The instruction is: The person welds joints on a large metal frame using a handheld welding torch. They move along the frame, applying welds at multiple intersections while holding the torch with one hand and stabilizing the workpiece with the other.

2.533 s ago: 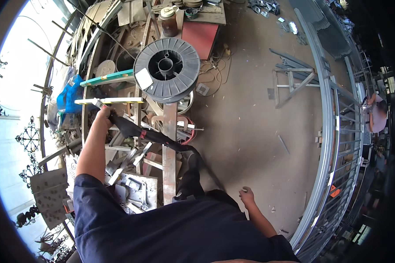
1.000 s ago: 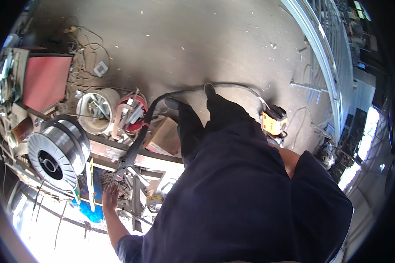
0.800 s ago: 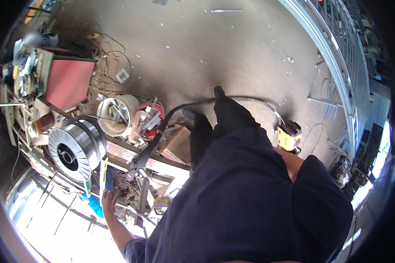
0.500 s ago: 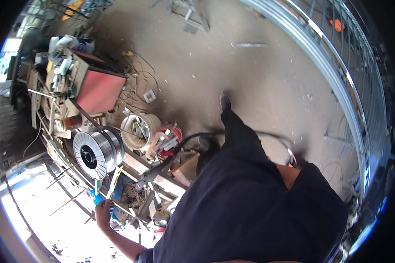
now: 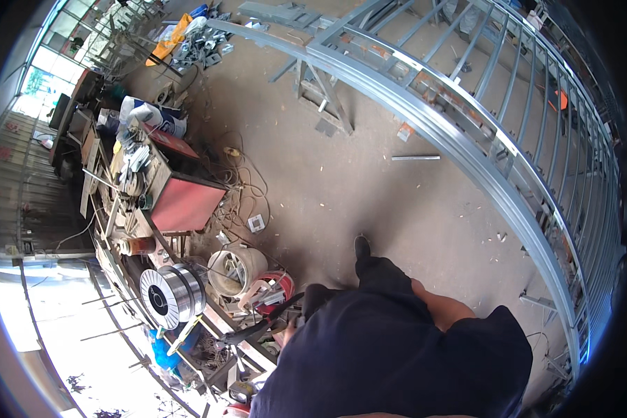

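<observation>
Close to my left hip, my left hand (image 5: 286, 334) shows only as a small patch at the edge of my dark shirt. Its fingers are mostly hidden, beside a black strap-like piece (image 5: 261, 325) that slants over the bench clutter. Left of it lie a yellow strip (image 5: 184, 334) and a large wire spool (image 5: 181, 293) with a pale flange and black hub. My right forearm (image 5: 440, 305) bends in towards my thigh, and the hand beyond it is out of sight behind my clothing. One dark-shod foot (image 5: 361, 246) is forward on the floor.
A white bucket (image 5: 235, 270) of scraps and a red bucket (image 5: 275, 287) stand by the cluttered bench. Further off is a red-sided cabinet (image 5: 187, 206) with cables (image 5: 254, 182) beside it. A long metal frame (image 5: 467, 150) curves along the right; a metal bar (image 5: 416, 158) lies on the floor.
My left hand has left the yellow strip by the spool and drawn in to my hip. More of my right forearm shows. The view has tilted up, bringing in more of the metal frame.
</observation>
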Tool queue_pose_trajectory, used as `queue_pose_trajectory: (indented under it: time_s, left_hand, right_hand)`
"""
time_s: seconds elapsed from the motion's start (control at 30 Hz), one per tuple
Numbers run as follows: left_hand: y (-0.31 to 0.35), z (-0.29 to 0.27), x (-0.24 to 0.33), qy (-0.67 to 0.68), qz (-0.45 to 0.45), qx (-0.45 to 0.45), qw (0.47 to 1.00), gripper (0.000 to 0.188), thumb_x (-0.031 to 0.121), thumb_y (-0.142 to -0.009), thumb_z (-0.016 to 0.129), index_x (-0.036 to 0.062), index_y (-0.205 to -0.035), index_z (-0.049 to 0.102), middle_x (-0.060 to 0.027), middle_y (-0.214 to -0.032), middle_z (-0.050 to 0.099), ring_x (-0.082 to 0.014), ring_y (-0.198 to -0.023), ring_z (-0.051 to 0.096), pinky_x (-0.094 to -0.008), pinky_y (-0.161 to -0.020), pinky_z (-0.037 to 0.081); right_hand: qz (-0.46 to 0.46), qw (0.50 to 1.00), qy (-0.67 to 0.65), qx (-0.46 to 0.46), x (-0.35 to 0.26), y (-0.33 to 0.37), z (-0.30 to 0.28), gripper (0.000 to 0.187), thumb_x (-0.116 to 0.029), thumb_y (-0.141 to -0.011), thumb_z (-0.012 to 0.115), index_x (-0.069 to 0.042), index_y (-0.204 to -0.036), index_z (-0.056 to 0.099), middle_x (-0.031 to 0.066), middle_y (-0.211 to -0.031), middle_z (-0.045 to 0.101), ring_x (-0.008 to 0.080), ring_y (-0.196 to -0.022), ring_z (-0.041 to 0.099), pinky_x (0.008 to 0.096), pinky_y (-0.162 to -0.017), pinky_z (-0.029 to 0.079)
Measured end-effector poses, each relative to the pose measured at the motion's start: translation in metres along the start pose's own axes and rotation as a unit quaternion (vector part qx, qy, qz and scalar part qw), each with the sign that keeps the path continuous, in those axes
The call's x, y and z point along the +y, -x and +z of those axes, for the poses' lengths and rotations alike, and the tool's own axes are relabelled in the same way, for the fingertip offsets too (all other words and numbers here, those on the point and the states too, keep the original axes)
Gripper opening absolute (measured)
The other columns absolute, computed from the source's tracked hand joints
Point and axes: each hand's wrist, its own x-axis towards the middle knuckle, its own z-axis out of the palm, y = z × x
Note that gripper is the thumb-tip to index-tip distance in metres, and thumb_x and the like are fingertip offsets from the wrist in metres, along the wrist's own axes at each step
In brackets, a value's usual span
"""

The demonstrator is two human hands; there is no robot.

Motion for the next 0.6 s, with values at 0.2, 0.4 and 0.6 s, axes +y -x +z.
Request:
queue_pose_trajectory:
  time_s: [0.2, 0.4, 0.6]
  left_hand:
    - [-0.057, -0.007, 0.044, -0.060, 0.017, 0.037, 0.997, 0.049, 0.041, -0.096, 0.067, 0.0034, -0.127, 0.067, -0.0137, -0.106, 0.076, -0.0212, -0.099, 0.072, -0.0349, -0.086, 0.054]
    - [-0.137, 0.001, 0.060, -0.218, 0.064, 0.037, 0.973, 0.047, 0.033, -0.085, 0.069, 0.0050, -0.122, 0.070, -0.0192, -0.107, 0.075, -0.0293, -0.103, 0.072, -0.0382, -0.089, 0.055]
    - [-0.208, -0.007, 0.070, -0.252, 0.059, 0.018, 0.966, 0.046, 0.037, -0.081, 0.070, 0.0026, -0.111, 0.073, -0.0191, -0.111, 0.074, -0.0307, -0.109, 0.071, -0.0402, -0.092, 0.055]
  right_hand:
    - [-0.006, 0.996, 0.086, -0.004, -0.056, -0.007, -0.011, 0.044, -0.040, -0.089, 0.065, -0.002, -0.109, 0.073, 0.0229, -0.115, 0.071, 0.0387, -0.110, 0.068, 0.0454, -0.091, 0.053]
    - [0.003, 0.996, 0.086, 0.021, -0.093, -0.008, -0.030, 0.043, -0.040, -0.089, 0.065, -0.002, -0.109, 0.073, 0.0227, -0.114, 0.072, 0.0381, -0.109, 0.068, 0.0452, -0.091, 0.053]
    - [0.006, 0.996, 0.086, 0.028, -0.137, -0.020, -0.018, 0.043, -0.040, -0.089, 0.065, -0.002, -0.108, 0.073, 0.0224, -0.113, 0.072, 0.0375, -0.109, 0.068, 0.0451, -0.091, 0.053]
